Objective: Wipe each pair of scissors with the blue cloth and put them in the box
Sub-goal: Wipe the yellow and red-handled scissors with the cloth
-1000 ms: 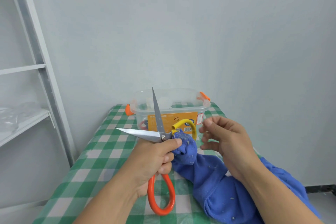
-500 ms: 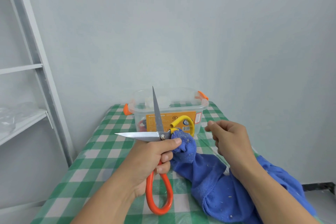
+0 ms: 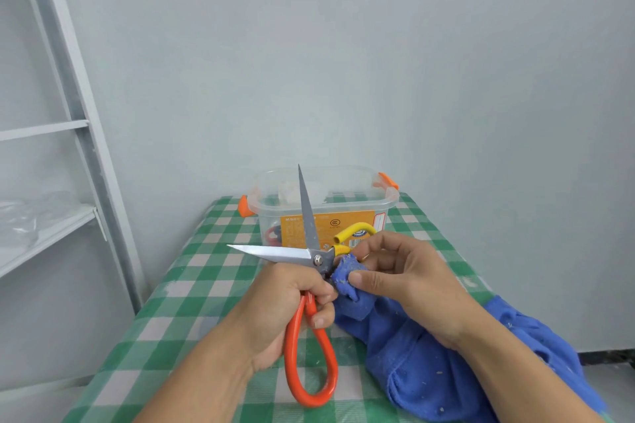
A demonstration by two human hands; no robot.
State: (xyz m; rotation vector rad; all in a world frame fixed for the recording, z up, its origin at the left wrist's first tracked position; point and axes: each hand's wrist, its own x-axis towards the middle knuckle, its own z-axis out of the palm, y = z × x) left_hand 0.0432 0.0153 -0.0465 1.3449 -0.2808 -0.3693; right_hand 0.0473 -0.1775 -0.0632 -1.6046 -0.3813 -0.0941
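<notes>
My left hand [image 3: 292, 299] grips a pair of scissors [image 3: 309, 251] just below the pivot. Its steel blades are spread wide, one pointing up and one pointing left. One handle loop is orange and hangs below my fist; the other is yellow and sticks up to the right. My right hand [image 3: 398, 282] pinches a bunched part of the blue cloth [image 3: 429, 364] against the scissors beside the pivot. The rest of the cloth trails down over the table at the lower right. The clear box [image 3: 388, 199] with orange latches stands behind, with something red inside.
A table with a green and white checked cover [image 3: 192, 302] runs away from me to a grey wall. A white metal shelf frame [image 3: 79, 134] stands at the left, with clear plastic on its shelf.
My right hand was apart from the cloth and has come left to pinch the bunched cloth against the scissors. My left hand keeps its hold on the scissors.
</notes>
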